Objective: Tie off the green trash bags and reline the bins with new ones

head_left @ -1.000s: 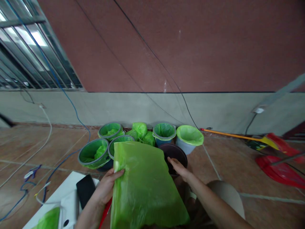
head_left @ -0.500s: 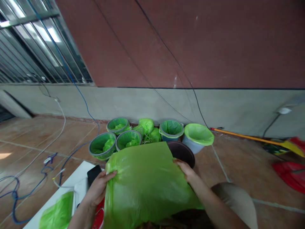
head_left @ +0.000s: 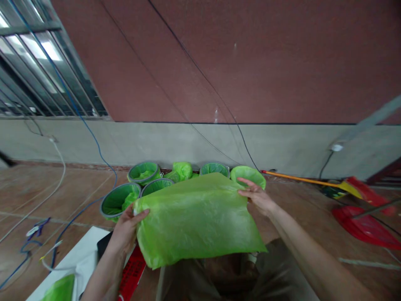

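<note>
A light-green plastic bag (head_left: 197, 225) is stretched flat in front of me, above my knees. My left hand (head_left: 125, 228) grips its left edge, the thumb lying on top. At the upper right corner my right hand (head_left: 258, 197) holds the bag between its fingers, with one finger lifted off. Beyond the bag stand several bins lined with green bags, among them a bin at the left (head_left: 108, 205) and a pale-green-lined one (head_left: 250, 174) at the right. Knotted green bags (head_left: 182, 170) sit between them. The bag covers parts of some bins.
At the lower left a white board (head_left: 79, 251) carries a folded green bag (head_left: 61, 289) and a dark object. A red printed sheet (head_left: 131, 271) lies beside my left arm. Blue hose (head_left: 78, 217) crosses the floor. A red dustpan (head_left: 360, 225) and an orange-handled broom (head_left: 297, 177) are at the right.
My right hand has moved right and up along the bag with its fingers more spread. The bag's lower edge has risen, uncovering my knees. The view has turned slightly right.
</note>
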`<state>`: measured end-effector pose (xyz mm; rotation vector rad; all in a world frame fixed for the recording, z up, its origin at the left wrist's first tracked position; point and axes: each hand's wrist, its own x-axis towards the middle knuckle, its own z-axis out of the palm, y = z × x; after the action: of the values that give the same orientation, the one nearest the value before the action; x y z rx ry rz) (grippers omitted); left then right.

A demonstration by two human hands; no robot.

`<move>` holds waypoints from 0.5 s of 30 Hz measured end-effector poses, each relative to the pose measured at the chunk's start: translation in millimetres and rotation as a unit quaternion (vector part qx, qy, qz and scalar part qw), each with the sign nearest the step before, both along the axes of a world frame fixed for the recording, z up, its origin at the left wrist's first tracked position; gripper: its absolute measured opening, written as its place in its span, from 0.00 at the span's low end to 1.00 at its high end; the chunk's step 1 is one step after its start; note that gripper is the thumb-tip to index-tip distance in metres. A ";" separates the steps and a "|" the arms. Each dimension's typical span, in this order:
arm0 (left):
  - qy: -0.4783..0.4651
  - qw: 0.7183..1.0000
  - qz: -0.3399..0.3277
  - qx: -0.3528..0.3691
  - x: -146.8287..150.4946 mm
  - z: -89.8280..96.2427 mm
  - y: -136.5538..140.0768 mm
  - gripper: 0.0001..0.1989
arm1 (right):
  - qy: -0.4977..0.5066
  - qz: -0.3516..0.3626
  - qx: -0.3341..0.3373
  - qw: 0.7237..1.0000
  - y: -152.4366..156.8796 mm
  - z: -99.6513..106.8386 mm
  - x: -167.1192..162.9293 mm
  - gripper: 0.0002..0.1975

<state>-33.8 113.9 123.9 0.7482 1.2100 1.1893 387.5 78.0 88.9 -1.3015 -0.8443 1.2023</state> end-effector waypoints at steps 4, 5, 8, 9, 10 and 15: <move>0.021 0.997 0.069 0.026 -5.8 10.1 6.2 0.46 | -0.008 0.026 0.042 0.999 1.9 5.8 6.6 0.38; 0.024 0.997 0.055 0.039 -7.8 13.1 6.9 0.48 | -0.014 0.036 0.047 0.998 1.5 6.8 7.9 0.35; 0.050 0.996 -0.044 0.053 -13.5 22.6 8.5 0.46 | -0.045 0.069 0.044 0.996 0.6 9.4 12.0 0.30; 0.069 0.993 -0.077 0.052 -14.8 25.3 9.5 0.44 | -0.061 0.077 0.039 0.994 0.8 9.9 13.5 0.30; 0.095 0.988 -0.106 0.055 -15.7 27.4 11.0 0.42 | -0.085 0.083 0.034 0.992 1.3 10.2 14.9 0.31; 0.328 0.920 -0.134 0.169 -10.6 28.0 22.8 0.30 | -0.404 0.030 0.047 0.913 4.3 8.4 17.5 0.23</move>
<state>-44.4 136.7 151.9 1.6134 1.3868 0.9484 405.0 82.3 97.3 -1.7223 -1.5142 0.6204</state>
